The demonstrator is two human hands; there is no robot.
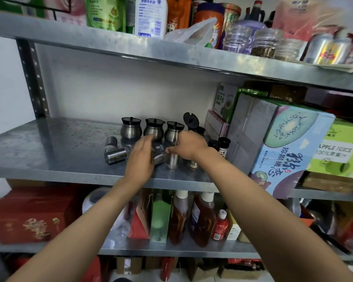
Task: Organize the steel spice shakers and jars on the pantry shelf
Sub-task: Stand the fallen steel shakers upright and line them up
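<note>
On the steel middle shelf [49, 151] three round steel jars with dark lids stand in a row: one [130, 129], a second [153, 128], a third [172, 132]. A fourth jar behind has its black lid [190, 119] flipped up. One steel shaker [116, 155] lies on its side, and another [111, 141] stands behind it. My left hand [141, 157] reaches over a lying shaker [159, 157], fingers curved around it. My right hand [189, 146] grips the top of an upright steel shaker [173, 160]. Another shaker [193, 164] stands under my right wrist.
Two black-capped spice bottles [223, 146] stand right of my right hand. A kiwi drink carton [283, 139] and an apple juice box [338, 151] fill the shelf's right side. Glass jars [265, 43] sit on the shelf above. Bottles [200, 218] and a red box [29, 214] are below.
</note>
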